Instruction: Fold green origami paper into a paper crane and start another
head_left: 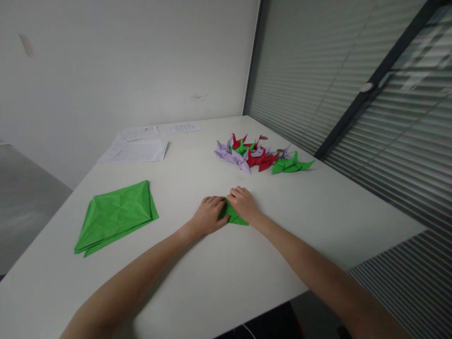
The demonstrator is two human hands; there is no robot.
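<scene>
A small folded piece of green origami paper (237, 218) lies on the white table in front of me, partly covered by both hands. My left hand (209, 216) is at its left side, thumb along the near edge and fingers bent over the far part. From the right, my right hand (243, 203) grips the upper part of the paper with curled fingers. The fingertips of the two hands almost meet at the top of the fold, and what they pinch there is hidden.
Left on the table (190, 282) is a stack of creased green paper sheets (118, 212). Folded paper cranes in red, green and lilac (261, 157) are grouped at the back right. Printed papers (141, 150) lie at the back left. Window blinds (353, 117) border the right side.
</scene>
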